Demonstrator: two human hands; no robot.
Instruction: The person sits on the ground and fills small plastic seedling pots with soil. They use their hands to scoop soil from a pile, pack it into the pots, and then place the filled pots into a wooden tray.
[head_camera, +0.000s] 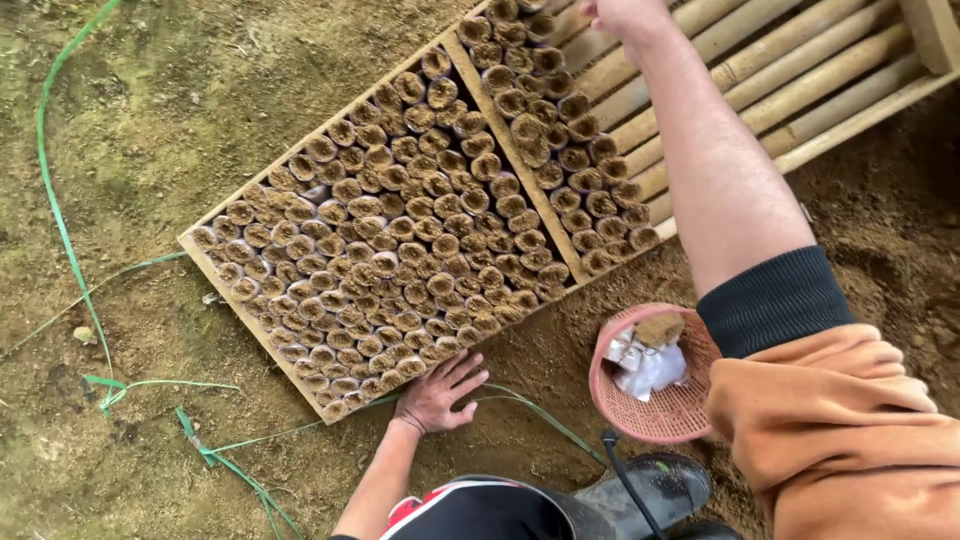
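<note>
— Head view: where are our hands?

— Our left hand (440, 393) lies flat on the dirt ground (150, 100), fingers spread, holding nothing, its fingertips just beside the near edge of the wooden tray (250, 328). Our right hand (625, 15) reaches over the far end of the tray, and the top edge of the picture cuts it off. We cannot tell how far it is open or whether it holds anything.

— And the tubes?

— The soil-filled tubes (400, 250) stand upright and tightly packed. They fill the left part of the tray and a strip to the right of the middle divider. Beyond that strip the bamboo poles (800, 70) lie bare.

— How do we do this reach well?

— We would judge that our weight belongs on the left palm, on the ground and off the tray rim. The right forearm should stay lifted above the packed rows, because a brushing sleeve could tip the tubes or spill their soil.

— Anything close by to mind?

— The pink basket (655, 375) with white bags (645, 365) and a clod of soil sits just under our right elbow, near our black boot (640, 490). A green strap (62, 220) trails over the ground to the left, well away from both hands.
</note>
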